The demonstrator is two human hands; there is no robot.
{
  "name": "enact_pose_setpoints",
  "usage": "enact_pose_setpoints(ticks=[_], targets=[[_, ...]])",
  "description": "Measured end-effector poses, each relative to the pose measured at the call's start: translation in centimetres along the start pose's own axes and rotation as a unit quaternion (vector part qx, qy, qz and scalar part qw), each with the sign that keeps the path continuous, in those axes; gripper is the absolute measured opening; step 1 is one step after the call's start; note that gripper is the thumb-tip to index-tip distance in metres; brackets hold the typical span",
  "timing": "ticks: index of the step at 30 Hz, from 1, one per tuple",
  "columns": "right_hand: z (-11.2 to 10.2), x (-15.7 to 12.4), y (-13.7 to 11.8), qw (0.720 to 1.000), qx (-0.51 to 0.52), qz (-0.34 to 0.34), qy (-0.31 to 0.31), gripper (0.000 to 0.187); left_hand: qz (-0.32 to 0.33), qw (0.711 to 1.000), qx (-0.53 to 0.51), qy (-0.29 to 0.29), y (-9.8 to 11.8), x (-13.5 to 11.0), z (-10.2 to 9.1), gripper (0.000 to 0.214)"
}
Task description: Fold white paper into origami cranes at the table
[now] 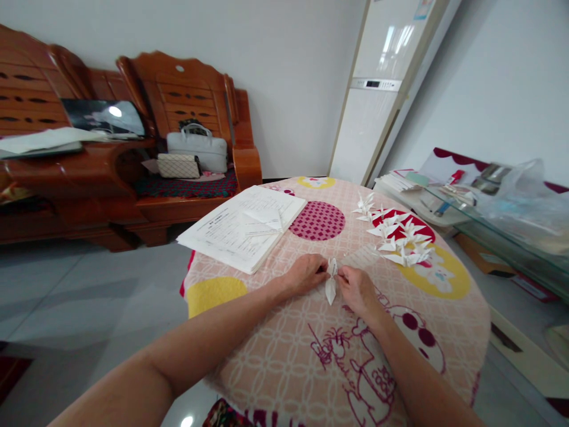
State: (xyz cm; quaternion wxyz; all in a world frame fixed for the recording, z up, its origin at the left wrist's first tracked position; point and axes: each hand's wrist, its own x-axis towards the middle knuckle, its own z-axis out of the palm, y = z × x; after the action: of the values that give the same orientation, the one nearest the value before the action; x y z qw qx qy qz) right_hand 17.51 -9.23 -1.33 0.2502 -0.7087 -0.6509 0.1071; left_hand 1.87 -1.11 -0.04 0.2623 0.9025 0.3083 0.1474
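Note:
Between my two hands is a small piece of folded white paper, narrow and pointed at its near end, partly hidden by my fingers. My left hand pinches its left side. From the right, my right hand pinches the other side, fingers closed. Several white folded paper cranes stand in a group beyond my right hand. A flat strip of printed paper lies just past my fingers. Farther left is a stack of printed sheets with a smaller folded paper on top.
The round table wears a patterned pink cloth. To the right, a glass shelf carries papers and a plastic bag. Wooden chairs with bags on one seat stand at the back left, and a tall white air conditioner stands behind.

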Motion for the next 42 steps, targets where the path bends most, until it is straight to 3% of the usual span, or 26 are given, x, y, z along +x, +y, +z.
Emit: enact_pose_setpoints(ticks=[6, 12, 22, 29, 36, 42], targets=[[-0.3, 0.4, -0.5, 0.997, 0.053, 0.047, -0.022, 0.024, -0.018, 0.999, -0.005, 0.030, -0.3, 0.1, 0.2, 0.012], [-0.7, 0.6, -0.9, 0.992, 0.045, 0.110, -0.040, 0.024, -0.056, 0.998, 0.007, 0.038, -0.1, 0.1, 0.4, 0.015], [-1.0, 0.8, -1.7, 0.988, 0.013, 0.142, -0.050, 0.023, -0.112, 0.993, 0.011, 0.039, 0.6, 0.5, 0.4, 0.016], [-0.8, 0.8, -1.8, 0.988, 0.007, 0.146, -0.040, 0.021, -0.112, 0.993, 0.019, 0.026, 0.6, 0.7, 0.4, 0.017], [-0.4, 1.0, -1.0, 0.988, 0.033, 0.149, -0.017, 0.014, -0.113, 0.991, 0.033, 0.061, 0.2, 0.4, 1.2, 0.012], [-0.5, 1.0, -0.7, 0.982, 0.080, 0.168, -0.038, 0.013, -0.098, 0.993, 0.041, 0.057, 0.2, 0.3, 1.1, 0.012]])
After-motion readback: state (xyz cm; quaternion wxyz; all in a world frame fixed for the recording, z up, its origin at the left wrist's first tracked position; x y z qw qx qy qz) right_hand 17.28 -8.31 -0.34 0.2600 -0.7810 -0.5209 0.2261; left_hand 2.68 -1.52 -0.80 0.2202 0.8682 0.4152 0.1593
